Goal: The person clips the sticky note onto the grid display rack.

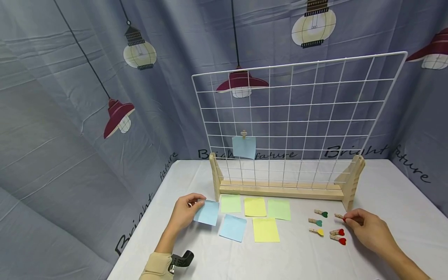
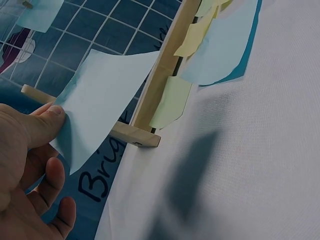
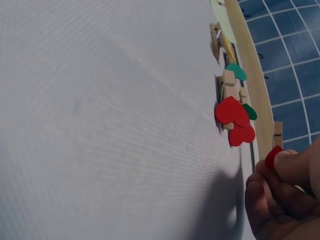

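At my four o'clock, right hand (image 1: 367, 229): I see thumb and fingertips pinching a red-hearted clip (image 1: 338, 216).
Loose clips (image 1: 316, 232): five on the table, near that hand, toward its nine o'clock; two red, one yellow, two green.
Left hand (image 1: 187, 212): at my seven o'clock, pinching a blue note (image 1: 207, 212) by its edge, raised off the table (image 1: 297, 256).
Flat notes (image 1: 266, 229): toward that hand's three o'clock; blue and yellow nearer me, two green flanking a yellow beyond.
Wooden base (image 1: 280, 190): just past the notes.
Wire grid (image 1: 290, 105): upright in the base; at its eight o'clock, a pale clip (image 1: 244, 133) holds another blue note (image 1: 244, 147).
Curtain (image 1: 168, 97): farthest, lamp-printed.
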`<control>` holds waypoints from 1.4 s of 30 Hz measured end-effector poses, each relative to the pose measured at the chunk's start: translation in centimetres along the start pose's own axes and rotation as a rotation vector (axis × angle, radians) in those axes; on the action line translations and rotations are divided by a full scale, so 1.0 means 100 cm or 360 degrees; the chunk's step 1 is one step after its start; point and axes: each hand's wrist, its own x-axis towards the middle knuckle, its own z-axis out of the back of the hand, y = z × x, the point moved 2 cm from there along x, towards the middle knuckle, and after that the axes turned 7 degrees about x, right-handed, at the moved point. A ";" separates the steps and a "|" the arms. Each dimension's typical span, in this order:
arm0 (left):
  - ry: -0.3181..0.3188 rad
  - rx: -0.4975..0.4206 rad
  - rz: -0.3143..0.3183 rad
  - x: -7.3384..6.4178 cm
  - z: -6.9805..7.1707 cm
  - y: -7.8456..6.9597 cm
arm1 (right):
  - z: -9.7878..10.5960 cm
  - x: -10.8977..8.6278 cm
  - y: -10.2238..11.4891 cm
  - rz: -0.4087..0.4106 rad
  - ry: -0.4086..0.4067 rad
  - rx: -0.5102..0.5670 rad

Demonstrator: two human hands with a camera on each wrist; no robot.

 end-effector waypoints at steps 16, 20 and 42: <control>0.0007 -0.0037 -0.0016 0.003 0.000 -0.004 | 0.001 -0.002 0.002 0.0056 -0.0101 0.0029; 0.0003 -0.0041 -0.0007 0.003 0.001 -0.006 | 0.000 -0.001 0.002 0.0016 -0.0102 0.0043; -0.0038 -0.0111 -0.0057 0.018 0.002 -0.034 | 0.003 -0.001 0.006 0.0058 -0.0139 0.0038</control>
